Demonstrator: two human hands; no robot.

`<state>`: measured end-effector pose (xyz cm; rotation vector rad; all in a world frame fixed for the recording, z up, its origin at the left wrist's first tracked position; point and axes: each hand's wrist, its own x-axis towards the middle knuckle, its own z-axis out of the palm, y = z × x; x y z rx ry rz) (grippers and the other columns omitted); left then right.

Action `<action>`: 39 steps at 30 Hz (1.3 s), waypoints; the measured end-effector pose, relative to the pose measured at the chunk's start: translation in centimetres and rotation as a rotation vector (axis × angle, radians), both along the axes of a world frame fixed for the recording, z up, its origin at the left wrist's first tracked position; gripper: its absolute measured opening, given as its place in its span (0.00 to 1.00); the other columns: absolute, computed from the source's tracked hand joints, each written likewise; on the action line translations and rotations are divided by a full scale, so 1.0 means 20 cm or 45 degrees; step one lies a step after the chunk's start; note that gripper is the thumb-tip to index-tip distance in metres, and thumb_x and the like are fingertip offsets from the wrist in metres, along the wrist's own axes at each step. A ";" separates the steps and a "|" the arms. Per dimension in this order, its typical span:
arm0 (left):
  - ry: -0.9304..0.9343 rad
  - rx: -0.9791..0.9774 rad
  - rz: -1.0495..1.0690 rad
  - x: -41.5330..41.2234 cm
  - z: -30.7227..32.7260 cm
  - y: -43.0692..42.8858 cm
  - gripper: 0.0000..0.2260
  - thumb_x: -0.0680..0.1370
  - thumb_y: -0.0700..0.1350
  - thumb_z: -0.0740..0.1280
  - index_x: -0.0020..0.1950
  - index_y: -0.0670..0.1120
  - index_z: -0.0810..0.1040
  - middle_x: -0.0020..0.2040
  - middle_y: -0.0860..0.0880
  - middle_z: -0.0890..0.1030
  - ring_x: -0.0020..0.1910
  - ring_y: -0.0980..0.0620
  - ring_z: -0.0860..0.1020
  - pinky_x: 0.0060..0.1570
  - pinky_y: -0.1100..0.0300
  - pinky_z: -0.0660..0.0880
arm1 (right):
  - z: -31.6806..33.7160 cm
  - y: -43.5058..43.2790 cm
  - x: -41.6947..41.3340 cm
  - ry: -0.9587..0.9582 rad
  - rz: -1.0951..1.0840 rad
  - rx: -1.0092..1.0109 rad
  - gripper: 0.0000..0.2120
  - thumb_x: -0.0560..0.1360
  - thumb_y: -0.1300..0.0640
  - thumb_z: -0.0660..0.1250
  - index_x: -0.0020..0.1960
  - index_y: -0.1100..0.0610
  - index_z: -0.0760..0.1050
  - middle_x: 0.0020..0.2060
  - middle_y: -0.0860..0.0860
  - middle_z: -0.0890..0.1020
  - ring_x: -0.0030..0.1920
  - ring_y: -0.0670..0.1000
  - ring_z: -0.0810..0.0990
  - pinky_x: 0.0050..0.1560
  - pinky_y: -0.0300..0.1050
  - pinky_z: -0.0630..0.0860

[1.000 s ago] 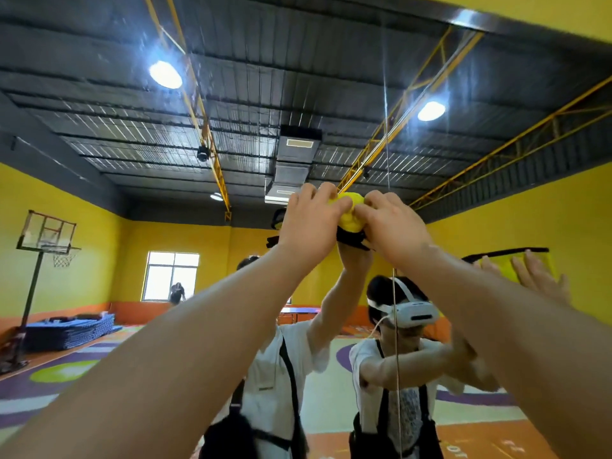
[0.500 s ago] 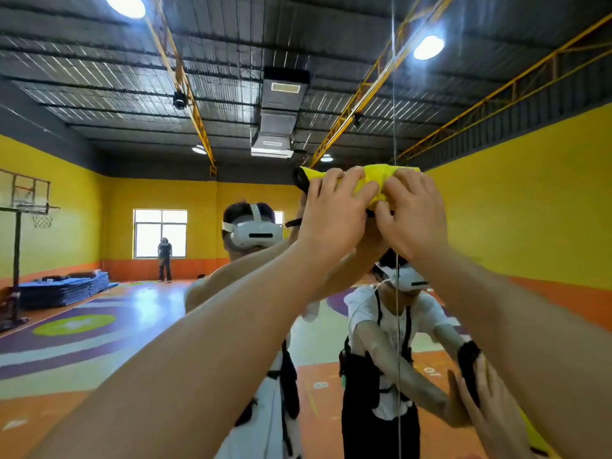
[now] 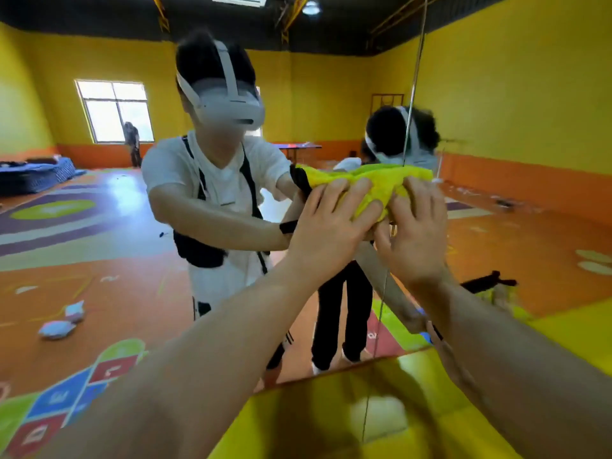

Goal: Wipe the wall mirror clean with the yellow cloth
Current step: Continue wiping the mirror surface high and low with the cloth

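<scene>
The left hand and right hand press the cloth onto the mirror with straight, slightly spread fingers. It straddles the seam. Open glass lies leftward, and the bottom edge is well below.

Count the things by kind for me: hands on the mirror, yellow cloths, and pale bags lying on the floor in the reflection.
Hands: 2, the left hand and the right hand
Yellow cloth: 1
Pale bags: 2
Total: 5
</scene>
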<state>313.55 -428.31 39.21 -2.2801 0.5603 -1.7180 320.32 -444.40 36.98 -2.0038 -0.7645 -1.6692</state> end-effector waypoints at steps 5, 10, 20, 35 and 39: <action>0.021 -0.063 -0.057 0.01 -0.70 0.03 0.11 0.79 0.41 0.69 0.61 0.51 0.81 0.69 0.48 0.77 0.62 0.42 0.73 0.62 0.47 0.71 | -0.65 -0.02 -0.02 0.036 -0.023 -0.076 0.13 0.80 0.55 0.62 0.56 0.65 0.78 0.65 0.67 0.76 0.65 0.68 0.72 0.66 0.63 0.71; 0.061 -0.159 -0.070 -0.01 -1.37 0.01 0.09 0.83 0.43 0.66 0.61 0.52 0.80 0.70 0.51 0.71 0.60 0.45 0.71 0.61 0.50 0.71 | -1.28 -0.05 -0.04 0.059 0.008 -0.173 0.11 0.79 0.56 0.65 0.56 0.63 0.74 0.65 0.68 0.75 0.64 0.69 0.73 0.68 0.60 0.66; 0.400 -0.357 -0.072 -0.18 -2.40 -0.09 0.14 0.84 0.40 0.61 0.62 0.51 0.83 0.66 0.46 0.80 0.54 0.43 0.76 0.55 0.49 0.75 | -2.34 -0.12 -0.16 0.298 0.002 -0.378 0.08 0.79 0.62 0.65 0.55 0.66 0.78 0.65 0.64 0.71 0.70 0.64 0.66 0.71 0.62 0.67; 1.293 -0.838 0.230 -0.27 -2.86 -0.32 0.19 0.75 0.43 0.72 0.65 0.48 0.76 0.68 0.44 0.74 0.60 0.39 0.76 0.51 0.47 0.78 | -2.76 -0.17 -0.35 1.215 -0.037 -0.399 0.19 0.67 0.48 0.62 0.56 0.54 0.75 0.64 0.56 0.74 0.62 0.61 0.71 0.53 0.61 0.75; 1.327 -0.770 0.282 -0.28 -2.83 -0.28 0.16 0.77 0.40 0.69 0.65 0.47 0.76 0.67 0.42 0.75 0.56 0.38 0.76 0.48 0.48 0.79 | -2.79 -0.13 -0.40 1.315 -0.070 -0.375 0.24 0.70 0.48 0.57 0.60 0.58 0.78 0.65 0.59 0.76 0.63 0.61 0.71 0.56 0.62 0.75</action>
